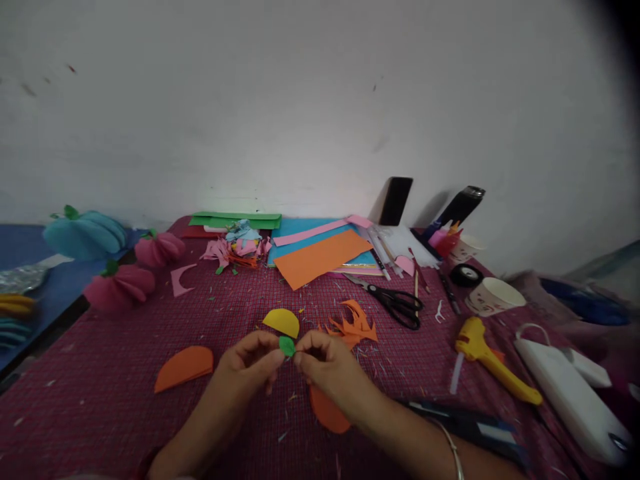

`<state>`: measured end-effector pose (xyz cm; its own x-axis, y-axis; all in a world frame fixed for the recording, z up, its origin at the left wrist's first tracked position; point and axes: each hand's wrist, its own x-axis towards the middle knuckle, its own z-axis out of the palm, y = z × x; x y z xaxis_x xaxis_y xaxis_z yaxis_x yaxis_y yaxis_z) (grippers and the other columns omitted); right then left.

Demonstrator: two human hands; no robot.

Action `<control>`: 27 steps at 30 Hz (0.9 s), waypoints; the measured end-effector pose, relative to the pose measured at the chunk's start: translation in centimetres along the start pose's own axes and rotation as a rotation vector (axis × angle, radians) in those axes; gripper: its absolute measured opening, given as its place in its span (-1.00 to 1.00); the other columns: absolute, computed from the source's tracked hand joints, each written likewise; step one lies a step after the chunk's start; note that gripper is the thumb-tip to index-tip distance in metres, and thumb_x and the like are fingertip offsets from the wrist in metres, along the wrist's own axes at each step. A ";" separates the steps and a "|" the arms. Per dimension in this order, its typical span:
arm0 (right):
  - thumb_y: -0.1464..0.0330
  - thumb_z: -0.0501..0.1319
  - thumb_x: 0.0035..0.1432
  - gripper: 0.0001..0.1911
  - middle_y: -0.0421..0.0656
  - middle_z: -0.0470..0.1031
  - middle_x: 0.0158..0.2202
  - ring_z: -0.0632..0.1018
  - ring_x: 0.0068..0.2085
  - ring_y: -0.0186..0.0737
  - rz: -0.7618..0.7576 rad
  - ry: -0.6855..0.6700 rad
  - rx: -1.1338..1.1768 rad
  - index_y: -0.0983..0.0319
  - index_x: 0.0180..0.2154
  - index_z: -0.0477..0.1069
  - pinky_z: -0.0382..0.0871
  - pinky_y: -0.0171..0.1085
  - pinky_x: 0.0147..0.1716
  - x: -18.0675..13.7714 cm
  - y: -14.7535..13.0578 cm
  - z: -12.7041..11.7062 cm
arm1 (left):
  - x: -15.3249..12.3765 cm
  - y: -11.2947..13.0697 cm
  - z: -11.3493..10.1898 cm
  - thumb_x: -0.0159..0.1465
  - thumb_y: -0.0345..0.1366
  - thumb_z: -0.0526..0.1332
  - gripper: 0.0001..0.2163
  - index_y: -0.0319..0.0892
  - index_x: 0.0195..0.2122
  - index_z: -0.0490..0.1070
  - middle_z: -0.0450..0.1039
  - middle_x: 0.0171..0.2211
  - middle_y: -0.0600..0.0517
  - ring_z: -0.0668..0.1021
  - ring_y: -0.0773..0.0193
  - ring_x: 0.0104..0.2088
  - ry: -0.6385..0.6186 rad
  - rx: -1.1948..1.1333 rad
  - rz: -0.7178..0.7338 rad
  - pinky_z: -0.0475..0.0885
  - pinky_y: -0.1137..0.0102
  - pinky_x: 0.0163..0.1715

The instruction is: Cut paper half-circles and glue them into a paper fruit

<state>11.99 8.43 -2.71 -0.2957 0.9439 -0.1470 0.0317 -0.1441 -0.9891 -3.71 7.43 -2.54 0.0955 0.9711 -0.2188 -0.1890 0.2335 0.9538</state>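
Observation:
A small green paper leaf (287, 346) is pinched between my two hands, above the middle of the table. My left hand (253, 363) grips its left edge with thumb and forefinger. From the other side, my right hand (327, 367) closes thumb and fingertips at its right edge. Just beyond them lies a yellow paper half-circle (281, 323). Orange paper scraps (356, 323) spread behind my right hand, and an orange paper piece (330, 412) is partly hidden beneath it. Left of my left hand rests a folded orange half-circle (184, 368).
Black scissors (395, 300) lie right of centre. Farther right are a yellow glue gun (483, 353), a paper cup (495, 297) and a white power strip (570, 393). Blue (85, 235) and pink paper pumpkins (120, 287) stand at left. Orange sheet (323, 257) lies at the back.

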 end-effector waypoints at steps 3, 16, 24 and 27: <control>0.37 0.15 -0.03 -0.93 -0.34 0.20 -0.59 0.18 -0.56 -0.40 -0.013 -0.034 -0.009 0.22 -0.51 0.28 0.05 -0.36 -0.56 -0.4 -0.4 0.3 | -0.2 0.2 0.1 0.04 -0.25 0.34 -0.82 -0.17 -0.60 0.40 0.25 -0.68 0.17 0.27 0.44 -0.63 -0.001 0.098 0.046 0.19 0.51 -0.61; 0.35 0.09 0.18 -0.88 -0.23 0.35 -0.43 0.37 -0.39 -0.28 -0.012 -0.196 -0.344 0.22 -0.35 0.37 0.21 -0.31 -0.40 -4.2 -1.8 -6.7 | 4.8 6.4 -13.2 -0.13 -0.14 0.34 -0.75 -0.15 -0.51 0.36 0.29 -0.63 0.18 0.30 0.39 -0.64 0.028 0.623 -0.089 0.16 0.47 -0.63; 0.29 0.08 0.19 -0.84 -0.23 0.34 -0.44 0.38 -0.38 -0.24 -0.061 -0.063 -0.390 0.19 -0.34 0.39 0.26 -0.29 -0.38 -4.3 -0.5 -8.8 | 6.9 9.3 -16.7 -0.04 -0.01 0.26 -0.66 -0.16 -0.70 0.28 0.14 -0.72 0.16 0.19 0.38 -0.67 0.186 0.964 -0.040 -0.02 0.45 -0.66; 0.26 0.06 0.21 -0.81 -0.25 0.30 -0.48 0.34 -0.43 -0.26 -0.078 -0.030 -0.354 0.18 -0.34 0.40 0.22 -0.31 -0.44 -4.2 0.3 -9.3 | 8.1 10.8 -16.4 0.03 -0.03 0.19 -0.71 -0.15 -0.61 0.35 0.19 -0.68 0.15 0.24 0.35 -0.66 0.285 1.013 0.031 0.04 0.45 -0.67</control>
<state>22.15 7.18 -2.53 -0.3379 0.9381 -0.0759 0.3349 0.0445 -0.9412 -20.99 18.64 2.57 -0.1535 0.9824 -0.1068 0.7301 0.1855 0.6576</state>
